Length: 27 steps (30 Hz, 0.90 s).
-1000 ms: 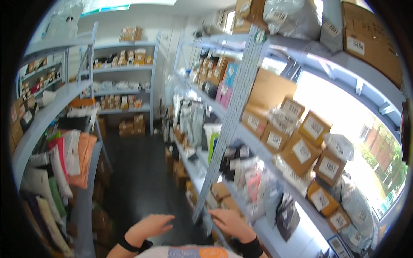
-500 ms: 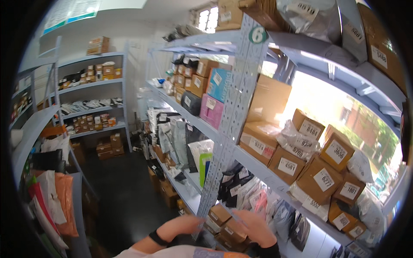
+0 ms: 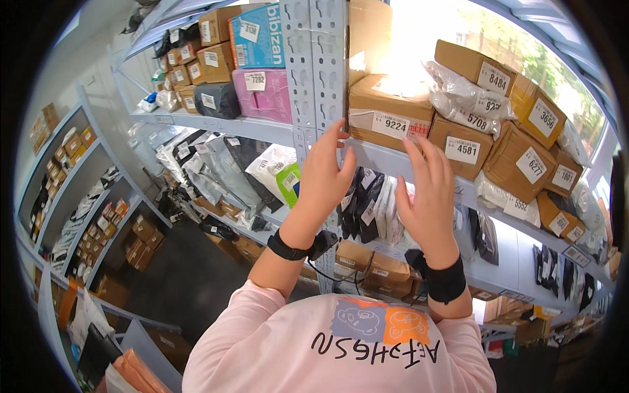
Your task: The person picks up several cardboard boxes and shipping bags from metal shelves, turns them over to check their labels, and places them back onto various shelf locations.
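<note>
My left hand (image 3: 327,169) is raised before the perforated metal post (image 3: 313,59), its thumb and fingers apart and nothing in it. Across from it, my right hand (image 3: 429,190) is held up with fingers spread, also bare. Its fingertips overlap the lower right of a wide cardboard box (image 3: 373,98) with a white label; whether they touch it I cannot tell. A smaller labelled cardboard box (image 3: 462,149) sits to the right of that hand. Between my hands, dark plastic parcel bags (image 3: 357,213) stand on the shelf below. Each wrist wears a black strap.
Clear plastic packages (image 3: 462,98) and a bigger carton (image 3: 521,164) crowd the shelf on the right. Left of the post are a blue box (image 3: 259,39), a pink package (image 3: 268,101) and a dark pouch (image 3: 219,101). Another parcel rack (image 3: 85,190) stands far left.
The view has swung down and toward the shelf. Both hands have risen from the lower edge to in front of the post and boxes, their fingers now clearly spread.
</note>
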{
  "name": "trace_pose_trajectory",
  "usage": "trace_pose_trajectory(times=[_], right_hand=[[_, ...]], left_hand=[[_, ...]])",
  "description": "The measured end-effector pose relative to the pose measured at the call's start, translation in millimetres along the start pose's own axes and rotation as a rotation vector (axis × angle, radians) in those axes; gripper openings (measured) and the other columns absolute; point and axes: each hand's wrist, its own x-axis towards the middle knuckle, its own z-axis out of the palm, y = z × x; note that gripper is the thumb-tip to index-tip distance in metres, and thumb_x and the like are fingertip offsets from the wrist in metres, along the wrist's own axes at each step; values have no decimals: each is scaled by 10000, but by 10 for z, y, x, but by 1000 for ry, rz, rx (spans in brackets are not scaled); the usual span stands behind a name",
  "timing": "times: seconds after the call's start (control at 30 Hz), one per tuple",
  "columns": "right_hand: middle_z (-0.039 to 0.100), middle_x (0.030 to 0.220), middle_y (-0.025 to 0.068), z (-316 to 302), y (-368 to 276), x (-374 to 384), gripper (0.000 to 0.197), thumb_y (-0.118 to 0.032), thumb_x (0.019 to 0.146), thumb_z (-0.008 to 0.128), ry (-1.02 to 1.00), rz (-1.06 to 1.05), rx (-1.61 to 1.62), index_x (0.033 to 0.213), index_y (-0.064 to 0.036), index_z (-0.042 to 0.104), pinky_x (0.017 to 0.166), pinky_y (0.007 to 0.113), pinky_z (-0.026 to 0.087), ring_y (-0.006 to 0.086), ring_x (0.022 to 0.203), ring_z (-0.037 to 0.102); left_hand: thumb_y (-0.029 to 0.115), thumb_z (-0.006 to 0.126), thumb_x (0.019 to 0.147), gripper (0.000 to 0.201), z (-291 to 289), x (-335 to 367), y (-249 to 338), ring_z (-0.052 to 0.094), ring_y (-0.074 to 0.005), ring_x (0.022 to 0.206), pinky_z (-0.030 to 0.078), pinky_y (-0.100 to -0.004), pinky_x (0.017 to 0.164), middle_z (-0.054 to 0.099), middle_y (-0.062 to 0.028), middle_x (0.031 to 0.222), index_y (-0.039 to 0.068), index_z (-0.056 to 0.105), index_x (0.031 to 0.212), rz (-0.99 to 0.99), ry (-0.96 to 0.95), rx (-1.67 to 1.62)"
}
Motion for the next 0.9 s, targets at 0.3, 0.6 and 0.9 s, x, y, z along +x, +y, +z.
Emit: trace_pose_trajectory(times=[0.3,0.6,0.9], right_hand=[[451,1402,179,349,204,313,638,-95,810,632,42,-82,-453,1423,-84,453,1080,473,349,340,1297,427],[472,1385,208,508,78,355,665,-141,804,621,161,81,-545,1417,16,419,1085,543,288,357,1303,418],[508,1307,191,551,198,423,634,-132,813,613,263,78,-298,1410,-10,436,1101,523,262,370,1258,435]], left_hand=[[103,527,938,509,112,142,-174,575,-183,644,463,-304,616,603,-64,694,-33,415,1416,-188,-155,-84],[80,461,942,488,217,69,-287,558,-125,655,461,-305,609,586,-67,690,-58,412,1408,-207,-159,-428],[84,424,931,482,202,22,-325,550,-142,592,453,-299,578,570,-62,635,-62,433,1391,-241,-225,-134]])
